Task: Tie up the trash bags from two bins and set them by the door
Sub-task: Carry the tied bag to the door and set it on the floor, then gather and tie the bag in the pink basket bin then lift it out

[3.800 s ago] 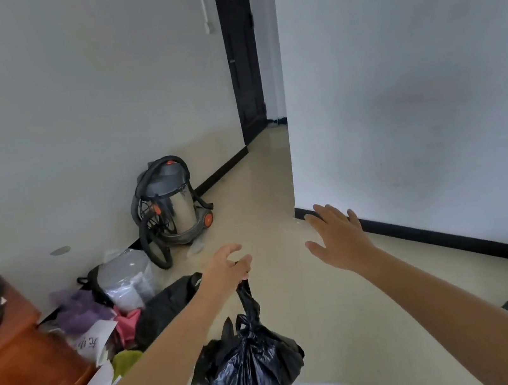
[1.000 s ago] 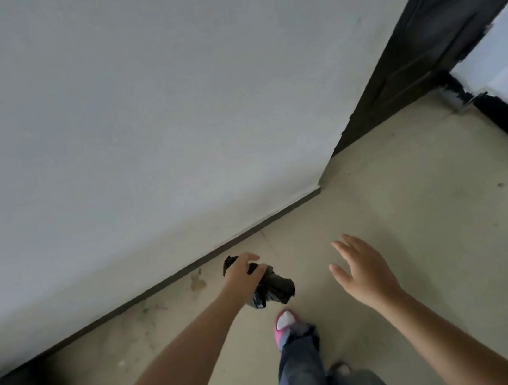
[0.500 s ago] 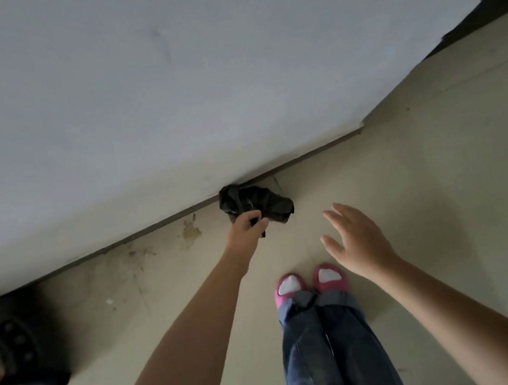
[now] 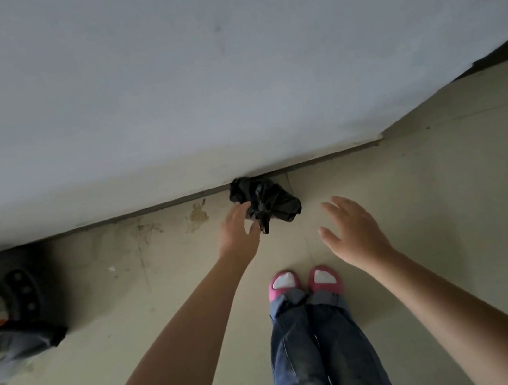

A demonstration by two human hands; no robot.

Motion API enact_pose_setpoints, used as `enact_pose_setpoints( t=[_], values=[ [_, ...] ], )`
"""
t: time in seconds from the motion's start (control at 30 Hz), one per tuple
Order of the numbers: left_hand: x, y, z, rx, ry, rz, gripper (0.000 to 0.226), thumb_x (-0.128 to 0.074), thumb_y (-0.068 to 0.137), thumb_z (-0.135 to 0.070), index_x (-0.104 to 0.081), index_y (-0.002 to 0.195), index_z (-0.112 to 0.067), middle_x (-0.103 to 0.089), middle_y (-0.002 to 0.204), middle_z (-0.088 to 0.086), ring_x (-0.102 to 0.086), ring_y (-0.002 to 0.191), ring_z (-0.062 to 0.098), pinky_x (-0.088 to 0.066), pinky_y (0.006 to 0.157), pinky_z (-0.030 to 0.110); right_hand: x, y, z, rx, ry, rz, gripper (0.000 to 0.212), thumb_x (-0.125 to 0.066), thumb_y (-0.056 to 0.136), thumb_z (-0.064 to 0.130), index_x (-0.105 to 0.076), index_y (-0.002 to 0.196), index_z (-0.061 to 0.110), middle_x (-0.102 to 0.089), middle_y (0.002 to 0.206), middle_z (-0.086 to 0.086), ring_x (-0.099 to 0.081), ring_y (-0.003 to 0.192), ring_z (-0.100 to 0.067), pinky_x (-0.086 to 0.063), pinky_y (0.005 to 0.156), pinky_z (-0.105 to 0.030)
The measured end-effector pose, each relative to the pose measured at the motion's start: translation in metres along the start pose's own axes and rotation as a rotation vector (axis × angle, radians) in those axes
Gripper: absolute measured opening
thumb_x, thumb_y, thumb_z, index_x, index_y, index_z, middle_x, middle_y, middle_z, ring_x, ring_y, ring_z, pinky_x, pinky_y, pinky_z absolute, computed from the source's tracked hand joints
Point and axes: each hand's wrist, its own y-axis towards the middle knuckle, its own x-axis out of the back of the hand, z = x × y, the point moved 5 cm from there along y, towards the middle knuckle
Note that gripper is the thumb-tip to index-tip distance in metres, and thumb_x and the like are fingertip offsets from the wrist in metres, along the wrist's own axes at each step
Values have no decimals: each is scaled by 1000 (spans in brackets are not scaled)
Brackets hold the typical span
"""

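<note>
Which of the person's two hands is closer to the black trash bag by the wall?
The left hand: its open fingers reach the black trash bag, while the right hand hangs open clearly apart from it.

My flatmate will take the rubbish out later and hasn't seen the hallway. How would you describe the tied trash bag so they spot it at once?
Follow the white wall down to where it meets the beige floor. The trash bag sits on the floor against that baseboard, just ahead of the pink slippers and beside the open left hand. It is the only small, crumpled, glossy black bundle there; the dark machine stands far left.
</note>
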Motion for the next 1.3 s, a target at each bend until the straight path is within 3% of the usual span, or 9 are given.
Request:
enact_pose_setpoints(
  t=[0.1,0.17,0.27,0.4,0.5,0.57,0.63,0.97,1.3],
  values=[
    [23,-37,6,1,68,-89,45,-37,91,-6,-39,136,-14,-28,152,4,-18,143,19,-17,115,31,15,-16,28,67,-75,-33,46,-46,92,22,-39,133,2,-36,144,-20,-30,136,-31,-26,111,-42],
    [37,-70,15,39,144,-143,46,-34,92,-9,-33,138,-18,-20,155,0,-9,145,19,-14,117,35,20,-27,55,183,-150,-79,40,-59,78,18,-59,112,-4,-58,121,-28,-55,113,-43,-47,89,-54],
    [58,-125,43,143,224,-213,48,-32,94,-17,-22,141,-21,-9,157,-2,1,145,21,-8,118,38,18,-45,102,256,-298,11,40,-76,58,17,-68,92,-2,-69,100,-26,-66,91,-43,-52,63,-59],
    [88,-201,98,287,230,-284,50,-27,95,-20,-14,143,-26,-2,158,-5,8,145,21,-1,118,42,10,-80,182,455,-457,41,40,-72,59,24,-69,92,2,-69,102,-23,-66,94,-42,-53,67,-59],
    [115,-262,146,415,181,-349,49,-26,96,-26,-12,143,-29,1,157,-6,11,145,20,3,118,43,-8,-116,254,655,-589,64,49,-81,57,25,-67,98,3,-66,110,-23,-62,102,-42,-50,74,-61],
    [137,-305,181,526,107,-428,49,-26,96,-32,-12,143,-30,1,157,-6,11,145,21,4,117,44,-25,-144,308,762,-603,108,52,-68,76,24,-53,121,2,-46,136,-25,-40,127,-43,-34,98,-62],
    [159,-353,219,618,31,-513,50,-26,96,-36,-12,143,-30,0,157,-6,12,144,21,5,117,44,-51,-171,360,859,-682,131,53,-46,91,30,-32,138,8,-20,152,-15,-14,141,-32,-16,112,-51],
    [198,-605,415,1012,-197,-815,52,-21,96,-40,-2,144,-31,6,157,-6,16,144,21,7,116,45,-226,-373,613,1345,-790,117,56,-39,93,35,-22,142,15,-10,155,-8,-5,143,-26,-6,114,-51],
    [206,-771,595,1296,-310,-1023,51,-25,95,-39,-10,144,-30,1,158,-5,14,144,22,6,116,46,-412,-539,772,1745,-905,240,58,-37,93,37,-16,143,17,-5,156,-8,0,143,-27,-2,114,-54]
  ],
)
